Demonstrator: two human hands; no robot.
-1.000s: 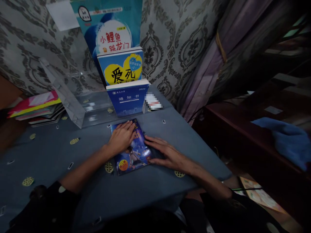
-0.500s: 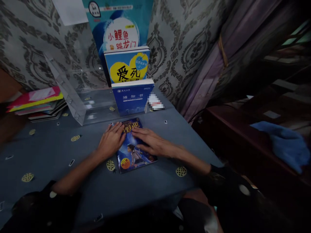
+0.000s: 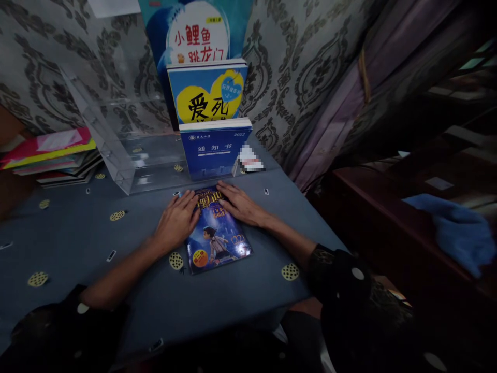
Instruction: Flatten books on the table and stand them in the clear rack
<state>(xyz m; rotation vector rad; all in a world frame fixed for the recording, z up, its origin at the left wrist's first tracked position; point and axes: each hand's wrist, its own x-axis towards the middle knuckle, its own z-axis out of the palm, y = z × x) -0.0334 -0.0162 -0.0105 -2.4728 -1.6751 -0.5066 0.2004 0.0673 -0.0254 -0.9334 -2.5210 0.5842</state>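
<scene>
A dark blue book with a cartoon figure and gold lettering on its cover lies closed on the table. My left hand rests flat along its upper left edge, fingers stretched out. At the upper right edge lies my right hand, its fingers extended over the cover's corner. Neither hand is wrapped round the book. Just behind it stand a blue booklet marked 2022, a book with yellow hearts and a taller teal book, one behind another in a clear acrylic stand.
A stack of books and folders lies at the left on the blue patterned tablecloth. A small blurred-out item sits right of the stand. Beyond the table's right edge are a dark red surface and a blue cloth.
My right hand has slid from the middle of the cover up to its upper right edge, uncovering more of the picture. My left hand stays at the left edge. The view has shifted slightly.
</scene>
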